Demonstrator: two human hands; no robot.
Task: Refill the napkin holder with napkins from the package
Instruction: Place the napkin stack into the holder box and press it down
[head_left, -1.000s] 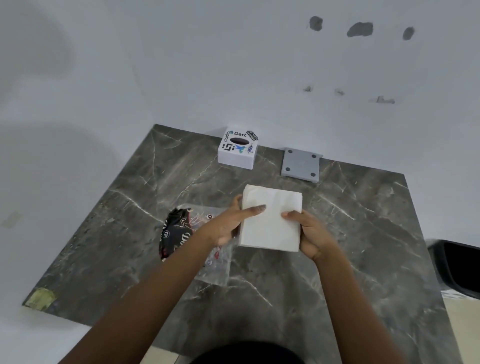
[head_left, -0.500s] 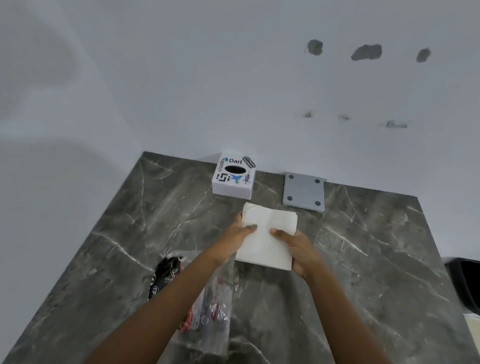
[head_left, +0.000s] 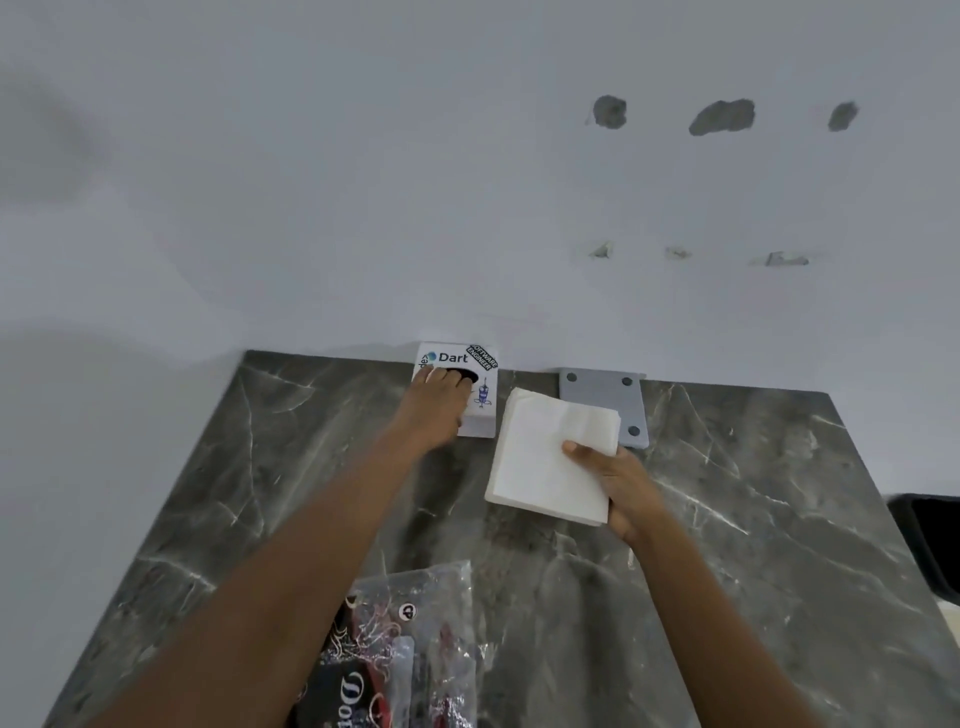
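Observation:
A white box-shaped napkin holder (head_left: 480, 387) with stickers and a dark oval slot on top stands at the table's far edge against the wall. My left hand (head_left: 434, 405) rests on its top left, fingers over the slot and side. My right hand (head_left: 621, 480) holds a stack of white napkins (head_left: 550, 457) by its right corner, just above the table, to the right of the holder. The torn clear package (head_left: 415, 654) with red and black print lies near the front edge.
A grey square plate with corner holes (head_left: 605, 395) lies against the wall, partly under the napkins. The dark marble table (head_left: 727, 519) ends at a white wall behind. A black object (head_left: 930, 540) sits beyond the right edge.
My left hand let go of the napkin stack and reached forward onto the holder. The stack stays in my right hand alone, moved slightly right. The view has moved closer to the wall.

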